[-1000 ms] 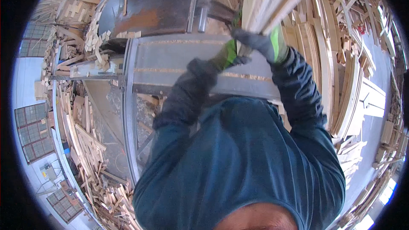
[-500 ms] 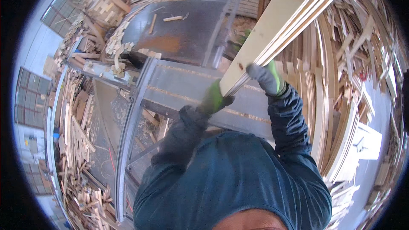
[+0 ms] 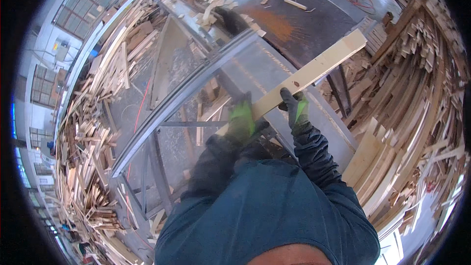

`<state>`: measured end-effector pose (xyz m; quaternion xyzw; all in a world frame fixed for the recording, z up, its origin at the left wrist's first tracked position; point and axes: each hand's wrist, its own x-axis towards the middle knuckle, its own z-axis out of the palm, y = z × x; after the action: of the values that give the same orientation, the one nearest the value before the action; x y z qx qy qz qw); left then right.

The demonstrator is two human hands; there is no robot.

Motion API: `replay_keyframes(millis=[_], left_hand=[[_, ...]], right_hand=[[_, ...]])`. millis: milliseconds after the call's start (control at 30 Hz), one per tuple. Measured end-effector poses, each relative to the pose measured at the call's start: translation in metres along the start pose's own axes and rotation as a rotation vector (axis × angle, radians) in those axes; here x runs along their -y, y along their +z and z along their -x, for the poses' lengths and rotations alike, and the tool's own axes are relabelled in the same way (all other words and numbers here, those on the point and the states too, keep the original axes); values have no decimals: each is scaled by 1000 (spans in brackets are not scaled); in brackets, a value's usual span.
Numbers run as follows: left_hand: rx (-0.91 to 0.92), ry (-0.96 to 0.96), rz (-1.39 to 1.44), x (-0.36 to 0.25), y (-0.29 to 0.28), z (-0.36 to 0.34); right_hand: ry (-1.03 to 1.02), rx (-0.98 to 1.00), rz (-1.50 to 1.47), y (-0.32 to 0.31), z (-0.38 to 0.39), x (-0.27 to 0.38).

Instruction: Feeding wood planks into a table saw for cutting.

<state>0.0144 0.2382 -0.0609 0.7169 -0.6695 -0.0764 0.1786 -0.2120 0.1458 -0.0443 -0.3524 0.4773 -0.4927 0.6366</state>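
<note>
A pale wooden board [image 3: 326, 61] slants from my body up to the right, across the grey metal bed [image 3: 324, 123] with its lines of wood dust. My left hand [image 3: 243, 118], in a green and dark glove, is closed round the board's near part and is a little blurred. Farther along, my right hand [image 3: 294, 105] grips the board's edge, its dark fingertips on the wood beside a brown knot. The board's near end is hidden by my left hand and arm.
Ahead is a dark metal table [image 3: 319, 24] with rust dust and small offcuts. A metal rail [image 3: 171, 102] runs along my left. Heaps of wood strips [image 3: 93, 167] fill the left side; long boards [image 3: 387, 152] lie stacked at the right. A red hose [image 3: 143, 98] lies on the floor.
The board has swung down from steeply upright to lying slanted toward the upper right, both hands moving with it. The whole view has shifted, showing more of the rail and floor.
</note>
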Motion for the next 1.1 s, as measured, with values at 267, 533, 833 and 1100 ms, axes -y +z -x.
replay_keyframes(millis=[267,533,833,1100], left_hand=[[-446,-724,502,328,-25,68],[-28,-863,1302,542,-19,-48],[-178,-1004,1776,699,87,-216],[-171,-1051,1670,704,181,-268]], right_hand=[[241,99,-2,162,-150,-76],[435,261,-77,355,-360,-224],[495,306,-116,428,-566,-330],[188,378,529,285,-697,-352]])
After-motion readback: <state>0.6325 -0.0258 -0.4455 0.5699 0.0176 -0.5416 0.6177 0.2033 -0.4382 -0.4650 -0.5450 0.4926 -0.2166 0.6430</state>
